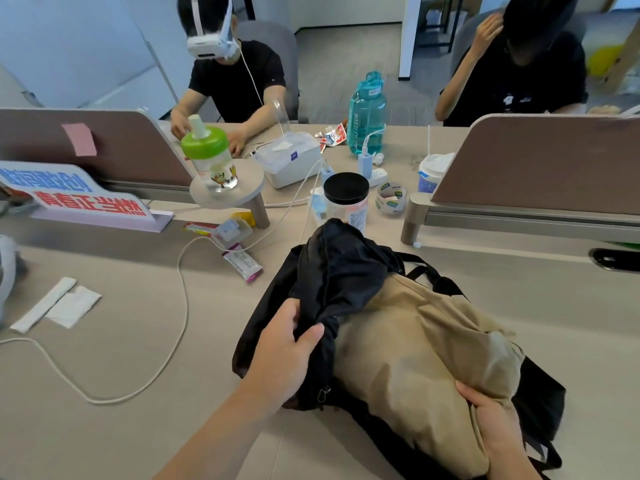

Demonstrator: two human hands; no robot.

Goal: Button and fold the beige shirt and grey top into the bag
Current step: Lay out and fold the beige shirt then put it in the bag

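Gripping a raised fold of the black bag with the left hand, thumb on top and fingers curled under the cloth, a person worked at a pale tabletop. The right hand clutched the near end of the beige shirt, fingers wrapped round a bunched edge. The shirt lay crumpled in the bag's open mouth, with black fabric showing along its left, far and right sides; how deep it sat could not be told. The bag rested flat on the tabletop near its front edge, its straps trailing to the far right.

Just behind the bag stood a clear jar with a black lid, and beside that a tape roll. A white cable looped across the tabletop to the left of the bag, passing a snack packet. Two paper slips lay well apart from the bag at far left. A green-lidded bottle stood on a small round stand, with a white box and a teal bottle farther back. A sign with red and blue lettering leaned near the left divider.

Across the dividers sat two people in black, one wearing a white headset, the other with a hand raised to the head.
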